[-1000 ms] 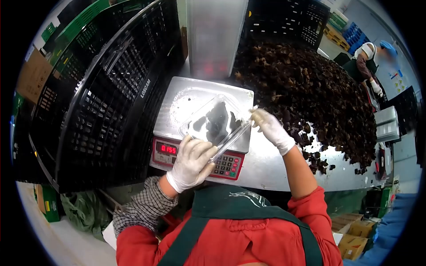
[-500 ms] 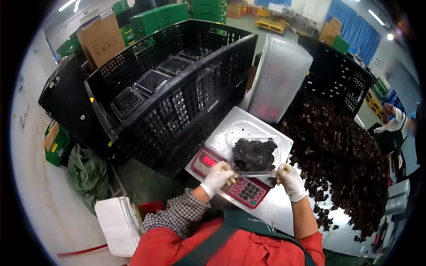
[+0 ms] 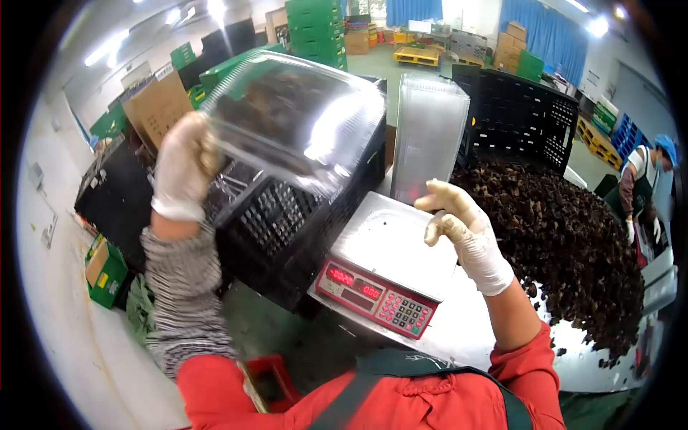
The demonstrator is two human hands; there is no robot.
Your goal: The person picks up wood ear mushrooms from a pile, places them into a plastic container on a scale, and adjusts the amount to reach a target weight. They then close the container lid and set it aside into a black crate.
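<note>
My gloved left hand (image 3: pixel 183 161) grips the left edge of a clear plastic clamshell box (image 3: pixel 297 115), raised and tilted over the black crate. Dark pieces that look like wood ear mushrooms (image 3: pixel 269 97) show through its blurred plastic. My gloved right hand (image 3: pixel 466 233) is empty, its fingers apart and slightly bent, beside the right of the scale's plate. Nothing but a small dark speck lies on the metal plate of the scale (image 3: pixel 394 247). Red digits glow on the scale's display (image 3: pixel 355 281), next to its keypad.
A large black slotted crate (image 3: pixel 279 226) stands left of the scale. Behind the scale rises a stack of clear plastic boxes (image 3: pixel 430 132). A big heap of dark mushrooms (image 3: pixel 566 229) covers the right of the metal table. Another person (image 3: pixel 634 186) works at the far right.
The filled clamshell box has left the scale, carried up and left by my left hand. My right hand has let go of it and risen. The display's digits differ.
</note>
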